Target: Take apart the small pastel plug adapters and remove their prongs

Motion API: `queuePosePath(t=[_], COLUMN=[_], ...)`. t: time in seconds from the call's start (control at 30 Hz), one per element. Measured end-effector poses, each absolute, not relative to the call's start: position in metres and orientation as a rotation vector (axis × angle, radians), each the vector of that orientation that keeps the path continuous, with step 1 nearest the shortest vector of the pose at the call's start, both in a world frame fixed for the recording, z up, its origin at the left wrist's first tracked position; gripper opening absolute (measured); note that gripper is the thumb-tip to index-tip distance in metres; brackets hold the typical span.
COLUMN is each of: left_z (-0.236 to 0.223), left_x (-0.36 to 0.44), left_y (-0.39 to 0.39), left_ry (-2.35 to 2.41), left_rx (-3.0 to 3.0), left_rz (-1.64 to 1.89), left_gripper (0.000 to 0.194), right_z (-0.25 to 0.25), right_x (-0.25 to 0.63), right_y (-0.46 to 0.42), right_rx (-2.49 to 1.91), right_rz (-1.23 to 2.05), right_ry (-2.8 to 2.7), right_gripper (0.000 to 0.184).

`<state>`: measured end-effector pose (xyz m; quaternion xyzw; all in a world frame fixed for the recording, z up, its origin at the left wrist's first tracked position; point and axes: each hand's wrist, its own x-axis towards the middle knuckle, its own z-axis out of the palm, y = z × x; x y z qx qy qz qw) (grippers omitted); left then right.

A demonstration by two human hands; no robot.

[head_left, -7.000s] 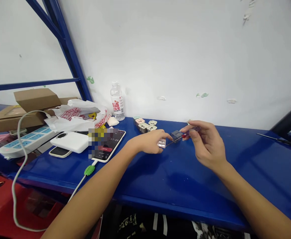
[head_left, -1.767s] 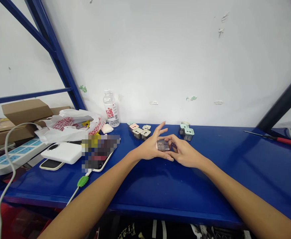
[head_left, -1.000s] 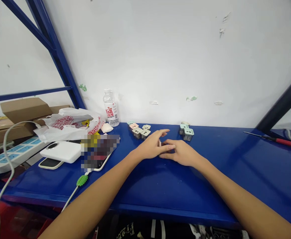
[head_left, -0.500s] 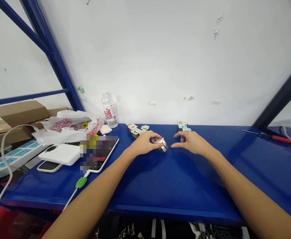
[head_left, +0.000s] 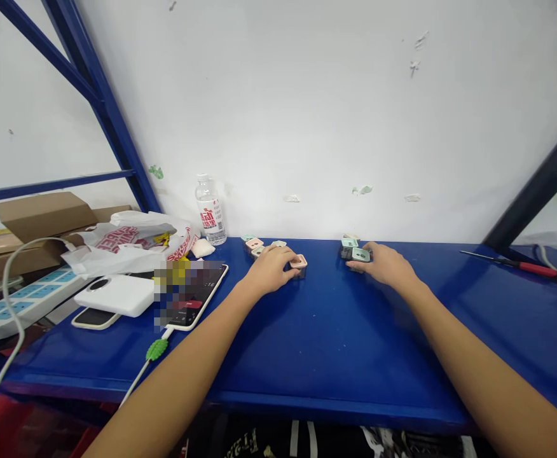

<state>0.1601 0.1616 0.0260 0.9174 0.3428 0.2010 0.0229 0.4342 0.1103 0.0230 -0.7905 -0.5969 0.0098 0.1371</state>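
Note:
My left hand (head_left: 273,267) is closed on a small peach-topped block (head_left: 299,262), which stands upright with its dotted top facing up. Just behind that hand sits a cluster of similar blocks (head_left: 254,244) with peach, green and cream tops, partly hidden by my fingers. Farther right, my right hand (head_left: 387,264) grips a green-topped block (head_left: 360,255) between thumb and fingers. Against its back edge is another green-topped block (head_left: 349,243), and a pale one shows behind that.
On the left lie a charging phone (head_left: 201,299), a white device (head_left: 115,294), a power strip (head_left: 28,305), a plastic bag (head_left: 130,245) and a cardboard box (head_left: 44,219). A water bottle (head_left: 210,213) stands by the wall. A screwdriver (head_left: 538,267) lies at right.
My left hand has moved slightly left, and its block, tilted before, now stands peach side up. My right hand has shifted right and closed on the green-topped block.

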Motion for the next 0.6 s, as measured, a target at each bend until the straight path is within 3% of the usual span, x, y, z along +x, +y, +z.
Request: queuePosePath(t=[0.13, 0.3, 0.47, 0.6], left_z=[0.021, 0.026, 0.037, 0.038], left_x=[0.156, 0.156, 0.163, 0.165], left_y=[0.170, 0.159, 0.138, 0.135], left_ry=[1.201, 1.003, 0.757, 0.771], left_rx=[2.916, 2.859, 2.668, 2.630], left_rz=[0.614, 0.919, 0.555, 0.383], left_gripper=[0.025, 0.035, 0.068, 0.050], right_z=[0.034, 0.033, 0.026, 0.025], right_x=[0.429, 0.405, 0.374, 0.365], right_y=[0.102, 0.094, 0.088, 0.085], right_rx=[-2.263, -1.864, -1.586, -1.511], right_rz=[0.152, 0.340, 0.550, 0.598], right_ry=[-1.788, -1.959, -1.970, -2.059], right_gripper=[0.055, 0.048, 0.047, 0.044])
